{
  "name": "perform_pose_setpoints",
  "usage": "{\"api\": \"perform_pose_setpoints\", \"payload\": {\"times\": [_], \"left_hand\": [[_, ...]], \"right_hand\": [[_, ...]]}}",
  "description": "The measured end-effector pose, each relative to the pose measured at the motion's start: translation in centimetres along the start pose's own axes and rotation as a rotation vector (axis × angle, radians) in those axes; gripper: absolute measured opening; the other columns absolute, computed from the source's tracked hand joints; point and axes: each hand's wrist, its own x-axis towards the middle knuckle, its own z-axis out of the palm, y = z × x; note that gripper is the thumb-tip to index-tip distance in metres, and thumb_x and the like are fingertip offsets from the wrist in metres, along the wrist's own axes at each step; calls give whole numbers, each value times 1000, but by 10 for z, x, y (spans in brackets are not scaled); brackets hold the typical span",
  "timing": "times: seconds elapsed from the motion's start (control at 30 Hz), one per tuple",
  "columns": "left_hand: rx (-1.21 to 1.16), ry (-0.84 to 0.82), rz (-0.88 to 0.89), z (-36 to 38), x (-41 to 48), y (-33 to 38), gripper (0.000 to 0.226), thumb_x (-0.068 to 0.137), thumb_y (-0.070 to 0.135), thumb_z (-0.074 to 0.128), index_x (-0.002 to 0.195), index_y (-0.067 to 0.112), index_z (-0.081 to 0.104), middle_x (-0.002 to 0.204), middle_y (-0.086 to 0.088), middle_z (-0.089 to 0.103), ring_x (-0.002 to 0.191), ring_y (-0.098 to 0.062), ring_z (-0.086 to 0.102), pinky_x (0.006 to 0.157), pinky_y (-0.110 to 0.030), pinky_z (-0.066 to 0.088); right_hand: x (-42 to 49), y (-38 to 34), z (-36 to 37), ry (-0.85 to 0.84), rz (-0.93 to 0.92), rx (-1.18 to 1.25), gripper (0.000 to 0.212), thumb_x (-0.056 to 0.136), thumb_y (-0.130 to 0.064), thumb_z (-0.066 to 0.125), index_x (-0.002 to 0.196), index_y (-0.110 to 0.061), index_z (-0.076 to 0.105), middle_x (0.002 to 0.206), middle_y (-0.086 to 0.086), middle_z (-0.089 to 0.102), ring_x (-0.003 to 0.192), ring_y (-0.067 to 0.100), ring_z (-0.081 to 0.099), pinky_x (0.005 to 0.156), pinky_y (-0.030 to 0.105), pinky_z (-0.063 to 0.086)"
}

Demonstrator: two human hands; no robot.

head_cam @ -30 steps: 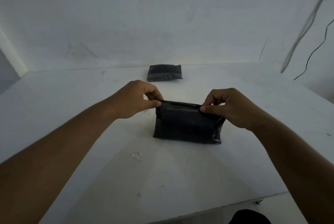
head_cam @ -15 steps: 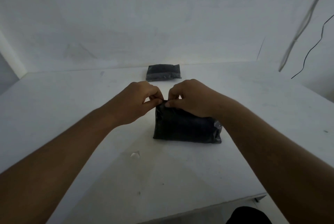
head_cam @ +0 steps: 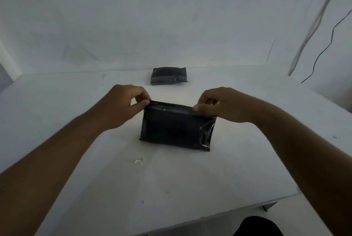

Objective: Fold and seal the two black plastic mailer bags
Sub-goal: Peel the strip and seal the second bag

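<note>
Near black mailer bag lies flat, top edge folded; far mailer bag lies folded.

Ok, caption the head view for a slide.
Left hand and right hand pinch the top edge of a black plastic mailer bag on a white table; second black mailer beyond.

The right hand hid the upper right corner of the near bag; a blurred cable was cut by the top edge.
</note>
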Motion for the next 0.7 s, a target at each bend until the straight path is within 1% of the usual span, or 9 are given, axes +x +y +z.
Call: {"api": "perform_pose_setpoints", "payload": {"times": [0.03,0.1,0.17,0.27,0.33,0.4,0.47,0.6,0.7], "left_hand": [[-13,0,-1,1,0,3,9,92,19,67,88,27,70,81,15,67,62,-1,56,63,-23,45],[-16,-33,-22,1,-1,4,8,92,19,67,89,26,70,83,14,67,62,4,56,63,-28,47],[1,-63,-25,-1,-1,8,6,89,25,69,93,29,68,89,18,66,75,8,57,66,-25,45],[-15,-111,-5,5,12,29,29,82,50,72,108,38,67,100,23,65,97,8,57,80,-18,46],[-29,-193,-4,14,22,42,29,81,52,73,108,39,71,98,22,69,95,5,61,83,-20,48],[-30,-218,13,22,30,48,12,84,42,74,95,37,74,89,18,72,86,1,65,78,-23,50],[-28,-215,28,23,31,45,2,85,36,75,86,37,74,82,17,71,80,1,65,73,-21,48],[2,-166,14,17,23,32,3,85,34,75,82,34,75,78,18,70,76,2,63,70,-17,44],[-56,-135,-40,15,19,25,1,85,32,76,83,32,76,80,17,71,80,2,64,72,-16,47]], "right_hand": [[2,-4,3,-22,-2,37,34,84,-65,59,93,-34,68,92,-12,69,89,8,63,77,28,51],[4,-8,8,-17,-23,70,22,86,-53,66,89,-32,70,87,-9,70,85,12,65,76,31,53],[3,-10,10,20,-53,108,13,88,-40,70,86,-27,71,83,-7,70,81,13,65,75,32,54],[4,-14,15,90,-98,123,12,89,-32,72,81,-22,71,76,-5,68,73,13,63,67,30,52],[4,-17,18,139,-154,61,15,91,-30,69,79,-20,69,71,-5,64,68,11,59,62,25,46],[3,-19,20,157,-215,-11,18,94,-29,64,80,-18,66,72,-6,61,69,8,56,61,22,42],[0,-14,21,146,-226,-70,19,98,-30,58,82,-19,61,76,-8,58,73,7,53,65,22,41],[-12,22,14,136,-124,-239,23,101,-27,51,83,-13,57,80,-5,56,77,16,53,72,30,41],[-21,35,2,184,-42,-154,23,100,-29,52,86,-13,59,81,-5,59,76,17,55,67,28,40]]}}
